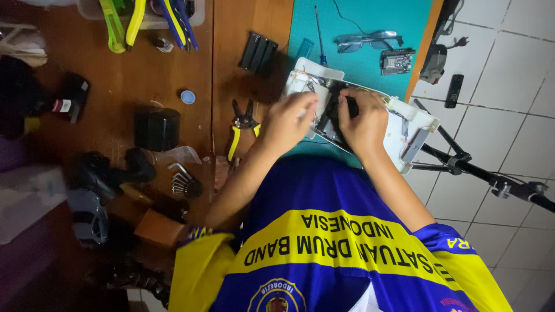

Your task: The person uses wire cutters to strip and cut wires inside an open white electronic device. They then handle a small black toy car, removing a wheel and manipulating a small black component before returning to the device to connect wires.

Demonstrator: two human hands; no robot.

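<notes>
white device (404, 118) at 12 o'clock on the surface (173, 86) | left hand (287, 122) fingers pressed on its left part | right hand (363, 124) fingers pinching its black inner part (330, 118) | yellow-handled pliers (238, 130) at 9 o'clock.

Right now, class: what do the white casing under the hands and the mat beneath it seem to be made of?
White casing: probably moulded plastic, smooth and matt, with thin walls. Mat: likely rubbery vinyl, flat teal, no shine. Both hands rest on the casing.
</notes>
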